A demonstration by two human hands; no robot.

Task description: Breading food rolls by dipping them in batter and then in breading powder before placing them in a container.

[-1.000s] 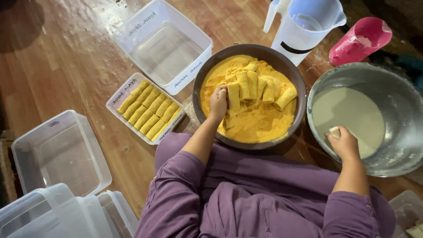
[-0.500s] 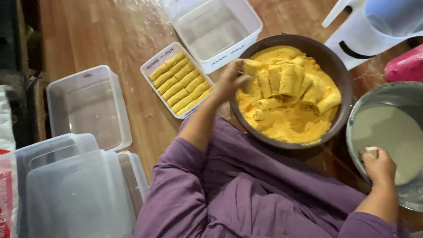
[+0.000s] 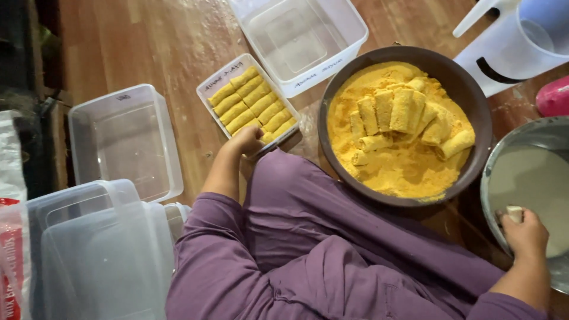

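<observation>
My left hand (image 3: pixel 246 141) rests at the near corner of a small white tray (image 3: pixel 220 81), fingers curled on a breaded roll that is mostly hidden beneath them. The tray holds two rows of yellow breaded rolls (image 3: pixel 252 101). To its right a dark round bowl (image 3: pixel 468 89) holds yellow crumbs (image 3: pixel 391 169) and several coated rolls (image 3: pixel 403 112). My right hand (image 3: pixel 524 237) grips a pale uncoated roll (image 3: pixel 514 213) at the rim of a metal bowl (image 3: pixel 487 178) of white batter (image 3: pixel 533 184).
A clear plastic box (image 3: pixel 355 37) stands beyond the tray, another clear box (image 3: pixel 121 139) to the left, and stacked clear boxes (image 3: pixel 101 249) near left. A white jug (image 3: pixel 515 47) and a pink object (image 3: pixel 554 98) sit far right. My purple-clad lap (image 3: pixel 332 249) fills the foreground.
My left hand left the crumb bowl with a coated roll and moved left to the tray's near corner. My right hand stayed at the batter bowl. The view shifted left.
</observation>
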